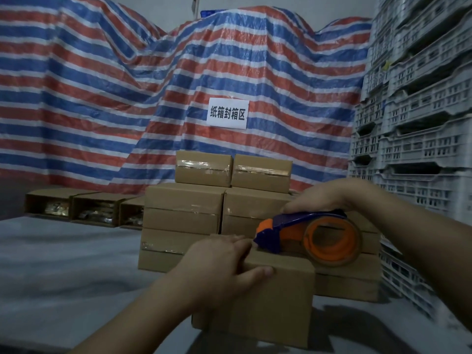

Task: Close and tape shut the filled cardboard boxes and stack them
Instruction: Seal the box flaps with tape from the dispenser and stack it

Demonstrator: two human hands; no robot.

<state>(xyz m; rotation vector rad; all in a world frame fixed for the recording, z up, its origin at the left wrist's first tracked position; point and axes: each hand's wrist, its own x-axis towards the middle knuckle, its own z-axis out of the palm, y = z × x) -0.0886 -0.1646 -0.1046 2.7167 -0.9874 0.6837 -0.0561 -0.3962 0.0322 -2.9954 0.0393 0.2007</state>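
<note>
The left hand (pixel 219 261) grips the near cardboard box (pixel 268 302) on the grey bench (pixel 63 264), fingers on its top, thumb on its front. The right hand (pixel 324 198) clasps a blue-and-orange tape dispenser (pixel 304 233) set on the box's top. Behind stand the taped boxes (pixel 184 213), stacked; 3 open boxes (pixel 84 209) lie to the left.

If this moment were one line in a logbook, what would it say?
step: taping box | left hand: grips box top edge | right hand: holds tape dispenser on box top | taped stack behind | open boxes left
</note>
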